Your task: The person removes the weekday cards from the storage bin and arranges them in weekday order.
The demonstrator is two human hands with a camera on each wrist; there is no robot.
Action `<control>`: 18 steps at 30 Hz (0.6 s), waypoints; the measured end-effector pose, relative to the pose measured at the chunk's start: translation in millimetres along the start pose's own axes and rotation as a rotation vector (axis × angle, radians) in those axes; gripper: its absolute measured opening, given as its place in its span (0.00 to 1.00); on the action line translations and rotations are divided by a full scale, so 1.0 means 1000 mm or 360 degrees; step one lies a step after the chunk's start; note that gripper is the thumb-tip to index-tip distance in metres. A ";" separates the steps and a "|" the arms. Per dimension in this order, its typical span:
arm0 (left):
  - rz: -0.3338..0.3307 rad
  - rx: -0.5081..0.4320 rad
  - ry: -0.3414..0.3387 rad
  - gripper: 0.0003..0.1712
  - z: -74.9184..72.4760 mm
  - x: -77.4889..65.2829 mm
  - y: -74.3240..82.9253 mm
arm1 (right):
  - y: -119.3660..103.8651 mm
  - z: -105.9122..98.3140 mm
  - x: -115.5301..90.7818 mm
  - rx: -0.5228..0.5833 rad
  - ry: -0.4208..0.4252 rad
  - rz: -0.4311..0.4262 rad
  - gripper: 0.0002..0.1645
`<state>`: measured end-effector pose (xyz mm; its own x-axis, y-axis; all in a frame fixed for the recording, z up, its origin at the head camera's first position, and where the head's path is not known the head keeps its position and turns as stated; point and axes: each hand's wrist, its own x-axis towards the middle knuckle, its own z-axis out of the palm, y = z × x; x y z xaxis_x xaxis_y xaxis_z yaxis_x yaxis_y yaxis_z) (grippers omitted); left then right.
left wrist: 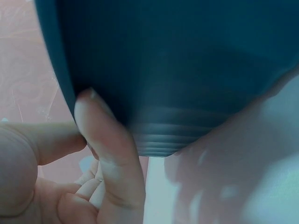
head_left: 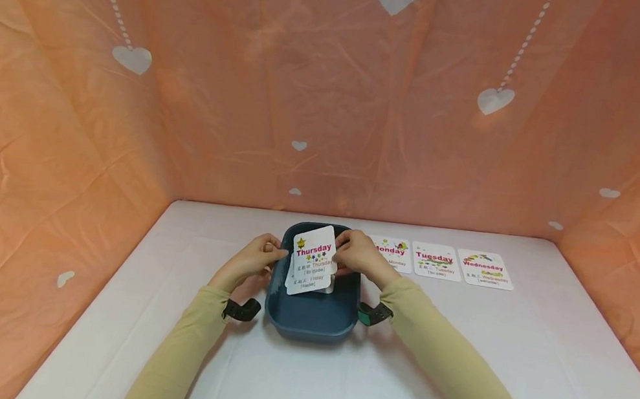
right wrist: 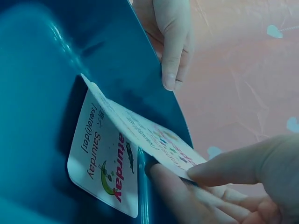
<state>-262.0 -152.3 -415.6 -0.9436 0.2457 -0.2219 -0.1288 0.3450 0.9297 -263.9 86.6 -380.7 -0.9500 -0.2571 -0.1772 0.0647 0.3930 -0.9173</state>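
My left hand [head_left: 252, 256] pinches the left rim of a dark blue plastic tray [head_left: 309, 325] between thumb and finger, close up in the left wrist view. My right hand [head_left: 365, 255] pinches the edge of a white Thursday card [head_left: 315, 250], tilted up inside the tray. Just beneath it a Friday card [head_left: 306, 284] shows its lower part; whether the fingers grip that one too I cannot tell. In the right wrist view, a Saturday card [right wrist: 100, 161] lies in the tray under the raised cards.
Right of the tray, a Monday card [head_left: 395, 263], a Tuesday card [head_left: 436, 262] and a Wednesday card [head_left: 486, 269] lie in a row on the white table [head_left: 300, 386]. An orange curtain [head_left: 331, 96] with white hearts surrounds the back and sides.
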 end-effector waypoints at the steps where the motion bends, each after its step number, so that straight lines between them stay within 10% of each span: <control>1: -0.0003 -0.0004 -0.0002 0.15 0.000 0.000 0.000 | 0.000 0.000 0.000 0.0007 0.0004 -0.0005 0.13; 18: 0.0005 -0.0002 0.0002 0.15 0.001 0.000 -0.001 | 0.006 -0.011 -0.006 -0.0058 0.0084 -0.0091 0.12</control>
<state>-261.9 -151.5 -416.5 -0.9443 0.2458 -0.2186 -0.1262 0.3429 0.9309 -261.6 100.2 -381.0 -0.9667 -0.2336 -0.1050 -0.0003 0.4110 -0.9116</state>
